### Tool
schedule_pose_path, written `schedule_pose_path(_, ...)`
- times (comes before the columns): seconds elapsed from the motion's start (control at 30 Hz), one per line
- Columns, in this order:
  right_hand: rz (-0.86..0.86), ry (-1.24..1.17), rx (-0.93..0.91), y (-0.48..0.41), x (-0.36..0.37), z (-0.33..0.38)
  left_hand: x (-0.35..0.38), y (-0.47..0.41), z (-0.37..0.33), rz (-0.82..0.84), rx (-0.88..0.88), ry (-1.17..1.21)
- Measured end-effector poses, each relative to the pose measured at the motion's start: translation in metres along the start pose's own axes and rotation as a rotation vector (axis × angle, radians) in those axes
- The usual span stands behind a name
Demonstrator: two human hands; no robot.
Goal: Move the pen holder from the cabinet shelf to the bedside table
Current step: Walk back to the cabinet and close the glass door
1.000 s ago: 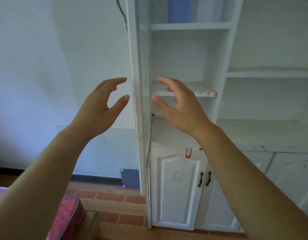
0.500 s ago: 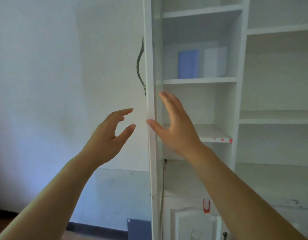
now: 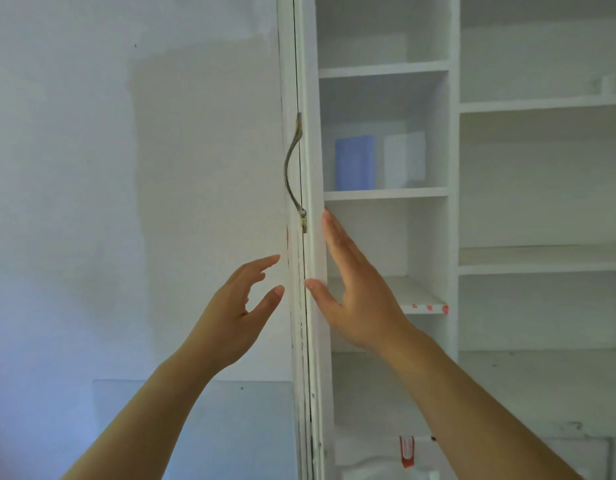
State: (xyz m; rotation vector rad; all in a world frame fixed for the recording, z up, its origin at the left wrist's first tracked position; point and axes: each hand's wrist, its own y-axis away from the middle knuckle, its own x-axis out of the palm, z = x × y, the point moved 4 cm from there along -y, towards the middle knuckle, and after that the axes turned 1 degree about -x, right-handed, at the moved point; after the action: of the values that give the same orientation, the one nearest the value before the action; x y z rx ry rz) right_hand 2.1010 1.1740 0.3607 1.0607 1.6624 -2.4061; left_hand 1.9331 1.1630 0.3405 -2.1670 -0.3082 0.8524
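Head view: I find no readable writing or brand marks; the blue box (image 3: 355,163) and white box (image 3: 404,160) on the cabinet shelf (image 3: 386,194) are blurred, and I cannot tell which is the pen holder. My right hand (image 3: 358,292) is open, empty, fingers extended, below that shelf and apart from both boxes. My left hand (image 3: 235,315) is open, loosely curled, beside the door edge (image 3: 301,306), under the metal handle (image 3: 292,171).

A pale blue rectangular pen holder (image 3: 354,163), or so it seems through blur, stands upright at the shelf's left, far back.
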Motion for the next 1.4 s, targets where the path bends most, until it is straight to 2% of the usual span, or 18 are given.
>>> schedule_pose_path(0.23,0.004,-0.018,0.070,0.020,-0.043,-0.042,0.045,-0.023,-0.007,0.037,0.122,-0.019)
schedule_pose_path(0.57,-0.024,0.105,0.143,0.042,-0.114,-0.138,0.161,-0.083,-0.040,0.094,0.306,-0.081)
schedule_pose_path(0.77,0.020,0.238,0.114,0.042,-0.139,-0.209,0.230,-0.121,-0.039,0.096,0.332,-0.158)
schedule_pose_path(0.9,0.045,0.235,0.132,0.037,-0.152,-0.256,0.265,-0.145,-0.034,0.054,0.335,-0.233)
schedule_pose_path(1.17,0.042,0.344,0.116,0.021,-0.148,-0.328,0.321,-0.187,-0.010,0.021,0.283,-0.464)
schedule_pose_path(1.3,-0.127,0.453,0.075,0.018,-0.130,-0.351,0.325,-0.204,-0.001,-0.044,0.333,-0.617)
schedule_pose_path(1.4,-0.157,0.550,-0.002,0.019,-0.113,-0.365,0.323,-0.216,0.000,-0.069,0.380,-0.671)
